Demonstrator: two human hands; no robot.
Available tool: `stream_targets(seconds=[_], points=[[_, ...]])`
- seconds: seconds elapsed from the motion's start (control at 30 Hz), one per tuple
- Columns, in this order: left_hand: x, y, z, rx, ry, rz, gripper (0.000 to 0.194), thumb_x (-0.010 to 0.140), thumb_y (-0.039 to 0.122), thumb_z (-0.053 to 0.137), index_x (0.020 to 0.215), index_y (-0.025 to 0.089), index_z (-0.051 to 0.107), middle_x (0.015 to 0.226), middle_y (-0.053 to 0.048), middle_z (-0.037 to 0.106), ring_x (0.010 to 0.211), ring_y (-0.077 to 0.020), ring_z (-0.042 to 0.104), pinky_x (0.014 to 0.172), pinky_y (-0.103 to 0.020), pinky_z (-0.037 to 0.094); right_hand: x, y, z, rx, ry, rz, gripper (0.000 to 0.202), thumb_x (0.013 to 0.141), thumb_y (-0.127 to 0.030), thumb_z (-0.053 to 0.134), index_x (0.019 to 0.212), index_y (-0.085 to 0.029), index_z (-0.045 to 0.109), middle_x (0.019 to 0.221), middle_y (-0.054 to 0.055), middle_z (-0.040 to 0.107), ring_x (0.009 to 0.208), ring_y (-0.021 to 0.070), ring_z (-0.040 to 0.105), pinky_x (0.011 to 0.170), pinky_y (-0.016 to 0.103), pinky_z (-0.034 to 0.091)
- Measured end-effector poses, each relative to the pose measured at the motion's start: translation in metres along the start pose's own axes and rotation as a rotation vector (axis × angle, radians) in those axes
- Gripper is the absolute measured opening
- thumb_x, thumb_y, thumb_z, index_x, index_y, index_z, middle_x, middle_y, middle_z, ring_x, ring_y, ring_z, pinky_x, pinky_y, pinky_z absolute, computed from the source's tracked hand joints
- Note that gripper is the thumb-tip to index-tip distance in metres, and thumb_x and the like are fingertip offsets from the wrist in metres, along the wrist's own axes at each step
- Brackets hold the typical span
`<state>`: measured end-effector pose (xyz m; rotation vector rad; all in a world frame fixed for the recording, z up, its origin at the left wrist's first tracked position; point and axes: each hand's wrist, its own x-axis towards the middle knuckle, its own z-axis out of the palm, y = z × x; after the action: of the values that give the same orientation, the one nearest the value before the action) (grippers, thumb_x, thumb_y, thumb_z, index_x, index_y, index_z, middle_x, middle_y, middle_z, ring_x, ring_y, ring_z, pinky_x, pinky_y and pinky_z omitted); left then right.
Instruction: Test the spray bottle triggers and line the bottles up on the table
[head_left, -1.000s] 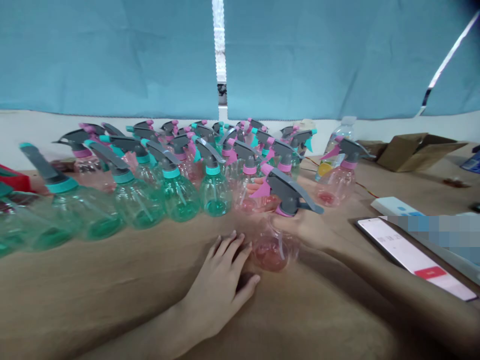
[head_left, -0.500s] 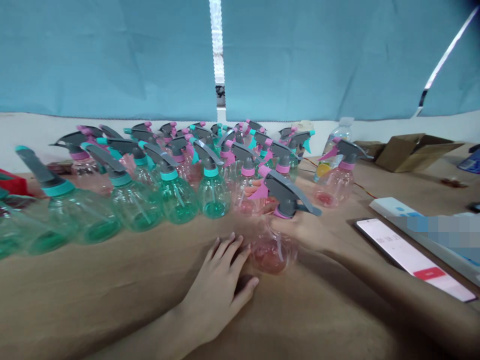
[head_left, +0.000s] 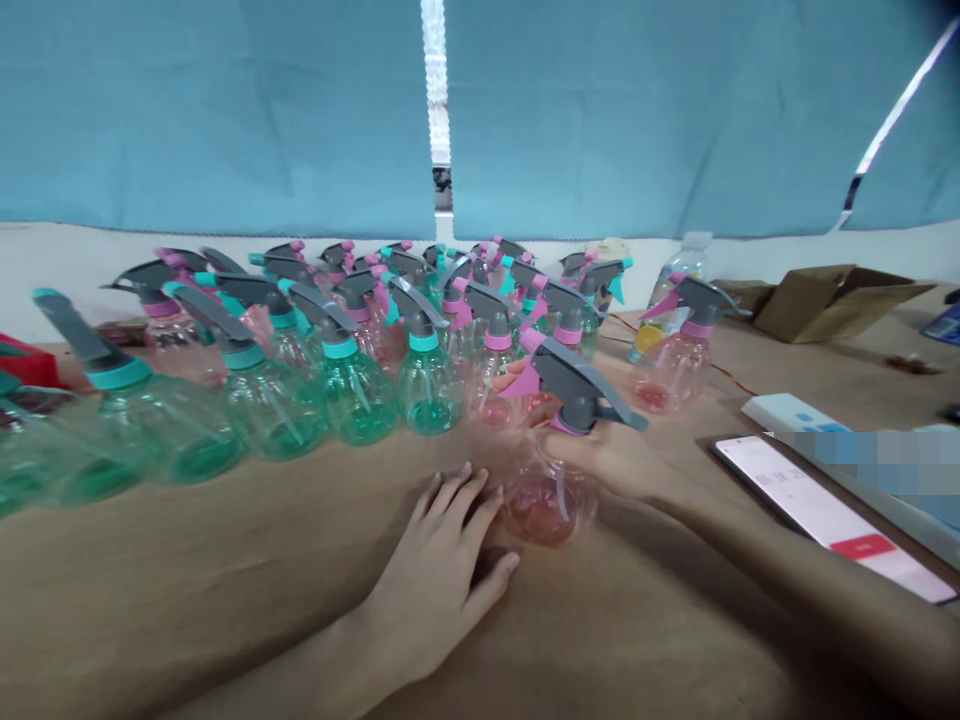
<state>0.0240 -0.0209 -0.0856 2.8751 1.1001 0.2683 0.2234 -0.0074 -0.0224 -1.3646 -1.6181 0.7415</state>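
Observation:
In front of me, a pink spray bottle (head_left: 551,510) with a grey and pink trigger head stands upright on the table, pink liquid at its bottom. My left hand (head_left: 442,560) lies flat just left of this bottle, fingers spread, their tips close to its base. Behind the bottle reaches my right hand (head_left: 600,452), its palm partly hidden by the neck and spray head. Some of its fingers show past the trigger, stretched to the left, and no thumb is seen across the front. Several green spray bottles (head_left: 358,400) form a row at the left.
More pink and green spray bottles crowd behind that row, and a single pink one (head_left: 675,365) stands farther right. A plastic drink bottle (head_left: 684,262), an opened cardboard box (head_left: 814,300) and a lit phone (head_left: 810,500) are on the right. Blue cloth (head_left: 600,120) hangs behind.
The view has shifted very slightly. Both hands and the spray bottle keep their places on the table.

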Motion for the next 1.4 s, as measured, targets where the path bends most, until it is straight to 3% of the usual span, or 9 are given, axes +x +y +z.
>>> stream_targets(seconds=[0.33, 0.63, 1.03, 1.4], points=[[-0.0014, 0.0003, 0.0029, -0.016, 0.007, 0.000, 0.049, 0.093, 0.042, 0.046, 0.132, 0.014, 0.048, 0.141, -0.014, 0.045, 0.132, -0.0319, 0.037, 0.105, -0.056, 0.034, -0.0017, -0.0008, -0.0018, 0.055, -0.030, 0.016, 0.002, 0.064, -0.024, 0.052, 0.064, -0.024, 0.050, 0.055, -0.003, 0.048, 0.062, 0.0170, 0.053, 0.052, 0.027, 0.044], [-0.0007, -0.0011, 0.0015, -0.016, 0.033, 0.003, 0.047, 0.092, 0.042, 0.048, 0.130, 0.015, 0.050, 0.139, -0.014, 0.048, 0.130, -0.0319, 0.039, 0.104, -0.055, 0.035, -0.0007, -0.0031, -0.0014, 0.082, 0.009, -0.041, 0.005, 0.061, -0.022, 0.053, 0.065, -0.023, 0.055, 0.072, 0.000, 0.063, 0.068, 0.0170, 0.058, 0.063, 0.029, 0.050], [-0.0010, -0.0007, 0.0025, -0.031, 0.029, -0.001, 0.047, 0.092, 0.043, 0.047, 0.131, 0.016, 0.049, 0.140, -0.013, 0.046, 0.131, -0.0317, 0.038, 0.105, -0.055, 0.034, -0.0011, 0.0016, -0.0032, -0.013, -0.011, -0.035, 0.011, 0.066, -0.021, 0.054, 0.058, -0.023, 0.047, 0.057, -0.003, 0.052, 0.057, 0.0141, 0.052, 0.053, 0.026, 0.046], [-0.0006, 0.0015, -0.0003, -0.026, -0.003, -0.015, 0.049, 0.091, 0.041, 0.048, 0.132, 0.014, 0.048, 0.141, -0.014, 0.046, 0.132, -0.0321, 0.037, 0.105, -0.056, 0.034, -0.0004, -0.0032, 0.0005, 0.006, 0.021, -0.015, 0.009, 0.064, -0.027, 0.054, 0.061, -0.024, 0.047, 0.066, 0.000, 0.055, 0.061, 0.0166, 0.052, 0.056, 0.030, 0.048]])
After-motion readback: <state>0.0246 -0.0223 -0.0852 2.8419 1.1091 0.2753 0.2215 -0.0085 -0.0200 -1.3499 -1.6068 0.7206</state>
